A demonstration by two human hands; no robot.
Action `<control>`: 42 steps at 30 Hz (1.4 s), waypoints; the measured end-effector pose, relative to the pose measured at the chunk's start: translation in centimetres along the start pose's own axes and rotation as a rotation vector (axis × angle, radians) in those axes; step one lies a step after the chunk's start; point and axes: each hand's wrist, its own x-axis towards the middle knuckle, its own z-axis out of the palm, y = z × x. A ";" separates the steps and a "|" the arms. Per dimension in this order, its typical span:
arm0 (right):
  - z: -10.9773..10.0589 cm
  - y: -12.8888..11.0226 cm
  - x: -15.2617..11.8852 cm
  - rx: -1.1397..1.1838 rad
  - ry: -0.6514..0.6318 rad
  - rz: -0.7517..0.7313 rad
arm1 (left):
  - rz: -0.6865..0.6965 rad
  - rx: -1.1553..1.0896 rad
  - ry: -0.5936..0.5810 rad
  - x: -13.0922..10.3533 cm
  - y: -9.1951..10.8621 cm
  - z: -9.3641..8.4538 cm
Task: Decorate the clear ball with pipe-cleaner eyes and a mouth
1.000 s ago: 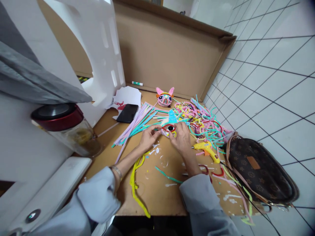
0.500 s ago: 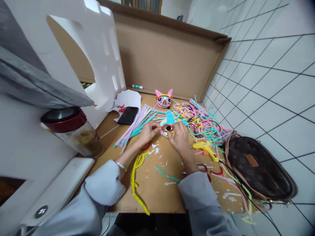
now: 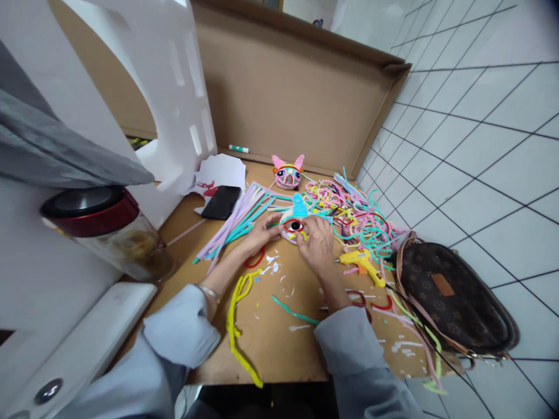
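Observation:
A small round craft piece (image 3: 287, 217) with a blue ear and a red-rimmed black eye (image 3: 296, 226) lies between my hands. My left hand (image 3: 264, 230) pinches its left side, at the end of the red rim. On the right side, my right hand (image 3: 317, 237) has its fingers closed on the piece, with thumb and fingertips beside the eye. Behind it stands a pink-eared craft head (image 3: 287, 174). Yellow pipe cleaners (image 3: 233, 326) lie nearer me on the left, and a teal one (image 3: 293, 312) lies in front of my hands.
Straight pipe cleaners (image 3: 233, 224) and a black phone (image 3: 221, 202) are at the left. A tangled heap (image 3: 362, 218), yellow glue gun (image 3: 361, 265) and brown bag (image 3: 454, 297) are at the right. A jar (image 3: 113, 233) stands far left; a cardboard wall (image 3: 288, 87) rises behind.
My left fingers have shifted slightly at the piece's left edge, and more of the red rim shows. The whole view has shifted a little; my right hand still grips the piece.

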 end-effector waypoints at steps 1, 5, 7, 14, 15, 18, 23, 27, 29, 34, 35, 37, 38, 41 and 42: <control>0.1 0.0 0.0 0.011 0.001 -0.004 | -0.021 -0.036 -0.028 0.0 -0.1 0.0; 0.1 -0.1 0.1 0.053 0.011 -0.017 | -0.045 -0.109 -0.039 -0.2 -0.4 -0.2; 0.0 -0.4 0.1 0.066 0.013 -0.034 | -0.063 -0.120 -0.011 -0.5 -0.6 -0.5; -0.2 -1.2 0.1 0.186 0.016 -0.084 | -0.134 -0.157 0.074 -2.6 -0.3 -0.9; -0.2 -1.2 0.1 0.196 0.014 -0.082 | -0.140 -0.159 0.080 -2.7 -0.2 -0.9; -0.2 -1.2 0.0 0.199 0.011 -0.068 | -0.162 -0.160 0.089 -2.6 -0.1 -0.8; -0.6 -1.2 0.1 0.176 0.008 -0.052 | -0.159 -0.170 0.108 -2.3 -0.2 -0.6; -0.7 -1.2 0.0 0.169 -0.022 -0.050 | -0.152 -0.161 0.114 -2.4 -0.1 -0.5; -0.6 -1.1 0.0 0.171 -0.030 -0.049 | -0.156 -0.146 0.121 -2.4 0.0 -0.5; -0.5 -0.9 0.0 0.175 -0.034 -0.041 | -0.150 -0.139 0.116 -2.5 0.0 -0.5; -0.6 -0.8 0.0 0.176 -0.032 -0.040 | -0.150 -0.140 0.112 -2.5 0.0 -0.5; -0.6 -0.8 0.0 0.182 -0.029 -0.041 | -0.152 -0.137 0.108 -2.4 0.0 -0.5; -0.6 -0.8 0.1 0.185 -0.027 -0.042 | -0.152 -0.133 0.109 -2.4 0.0 -0.5; -0.5 -0.7 0.1 0.191 -0.031 -0.047 | -0.150 -0.107 0.111 -2.4 0.1 -0.4; -0.5 -0.7 0.1 0.194 -0.033 -0.047 | -0.149 -0.100 0.111 -2.4 0.1 -0.4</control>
